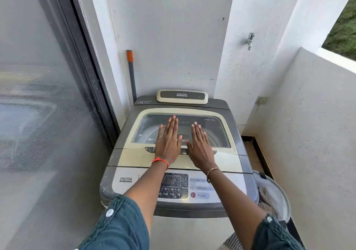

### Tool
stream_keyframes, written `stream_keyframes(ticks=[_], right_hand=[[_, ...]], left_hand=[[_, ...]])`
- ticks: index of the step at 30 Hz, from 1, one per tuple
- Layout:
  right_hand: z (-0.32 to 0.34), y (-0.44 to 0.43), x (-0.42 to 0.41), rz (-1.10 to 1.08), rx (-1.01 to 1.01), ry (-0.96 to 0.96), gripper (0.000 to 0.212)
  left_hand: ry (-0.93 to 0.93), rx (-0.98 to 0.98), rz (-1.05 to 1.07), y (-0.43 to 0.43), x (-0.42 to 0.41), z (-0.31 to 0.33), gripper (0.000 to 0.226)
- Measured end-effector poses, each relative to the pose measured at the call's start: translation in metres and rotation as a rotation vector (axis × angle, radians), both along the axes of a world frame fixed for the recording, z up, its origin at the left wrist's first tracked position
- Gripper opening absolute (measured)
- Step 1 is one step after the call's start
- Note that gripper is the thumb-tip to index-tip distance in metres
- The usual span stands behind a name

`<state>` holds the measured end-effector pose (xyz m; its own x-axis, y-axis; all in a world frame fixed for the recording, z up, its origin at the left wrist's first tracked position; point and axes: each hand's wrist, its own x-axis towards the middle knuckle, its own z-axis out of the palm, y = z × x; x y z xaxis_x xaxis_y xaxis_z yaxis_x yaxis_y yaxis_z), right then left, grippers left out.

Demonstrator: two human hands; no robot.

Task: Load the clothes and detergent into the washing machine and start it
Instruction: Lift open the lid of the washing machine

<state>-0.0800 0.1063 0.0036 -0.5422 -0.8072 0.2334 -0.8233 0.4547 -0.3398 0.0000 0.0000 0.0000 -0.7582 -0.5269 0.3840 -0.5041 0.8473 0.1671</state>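
**Status.** Lid of washing machine shut; drum dimly visible through window.

**Grips.**
- Left grip: laid flat on lid, fingers straight and close together, holding nothing.
- Right grip: likewise flat and fully open, just beside the left without touching it, holding nothing.
- Heels of both placed over handle recess at front edge of window.
- Firm contact with lid likely, but not certain from this angle.

**Location of load.** Clothes heaped in basket just beside right front corner of machine, partly hidden by right sleeve. Detergent not in view.

**Handling (estimated).**
- Treat lid as stiff and hinged, probably folding along seam behind handle recess.
- Take hold at handle recess, fingertips hooked under its edge; raise evenly.
- Avoid lifting or leaning on window: smooth, likely slippery, possibly less sturdy than frame.
- Expect clothes to be soft, limp and light, prone to trailing and snagging on basket rim.
- Gather from top of heap in a bunch with whole grip, not by one corner.
- Keep off control panel and Program button until after loading, dosing and closing.
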Motion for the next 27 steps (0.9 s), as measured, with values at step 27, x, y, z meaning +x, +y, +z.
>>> stream_keyframes(ticks=[27], right_hand=[[-0.024, 0.002, -0.004, 0.109, -0.061, -0.108, 0.053]], left_hand=[[-0.100, -0.070, -0.056, 0.005, 0.032, -0.039, 0.073]])
